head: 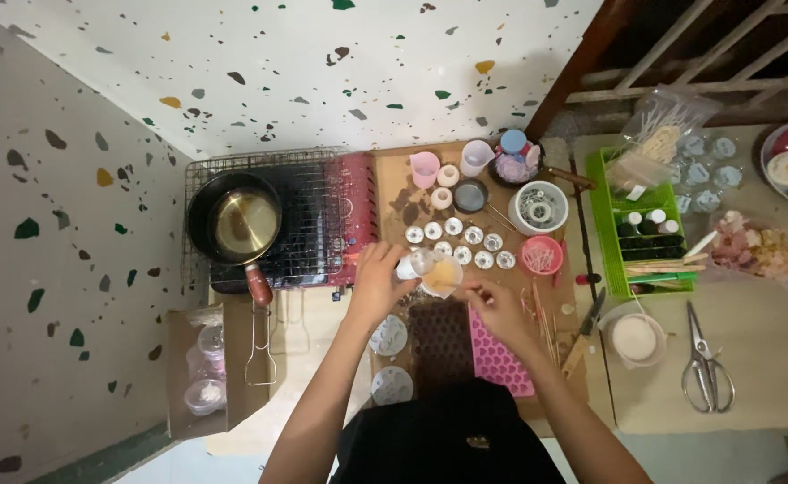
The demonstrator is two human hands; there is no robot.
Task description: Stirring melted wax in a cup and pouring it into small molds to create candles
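The left hand (378,280) has its grip closed around a small clear cup (439,273) of pale yellow liquid, held tilted just above the near edge of the brown board (394,179) on the desk (770,350). The right hand (499,309) pinches something thin at the cup's rim; what it is cannot be told. Judging by this, a steady cup and slow stirring would serve best, keeping drips over the pink heart mould (497,354) and away from the small round tins (474,236) behind.
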